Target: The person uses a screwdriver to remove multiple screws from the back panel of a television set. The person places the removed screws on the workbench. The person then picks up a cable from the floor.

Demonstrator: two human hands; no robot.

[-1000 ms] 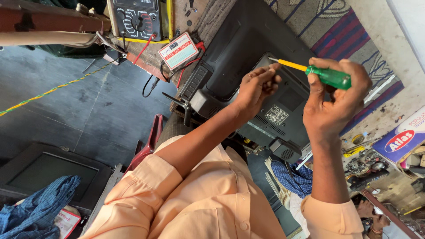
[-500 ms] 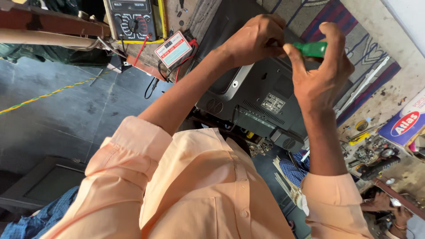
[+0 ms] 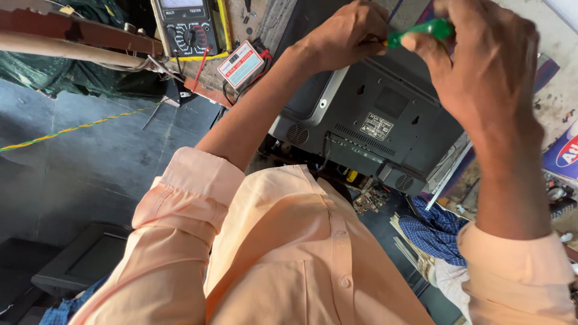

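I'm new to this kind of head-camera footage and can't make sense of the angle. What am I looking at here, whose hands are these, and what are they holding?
There is one view only, from a camera worn on the person's head, looking down past their peach shirt at their own two bare hands; no machine is involved. The right hand grips a green-handled screwdriver. The left hand meets it at the shaft end, by the top edge of a dark television back cover, which shows vents, a label and mounting holes. Further back lie an analogue multimeter with a dial and a small red-and-white tester box with wires. A blue checked cloth lies below the television, and a bit of circuit board shows under its edge. Another flat screen sits on the dark floor at lower left.
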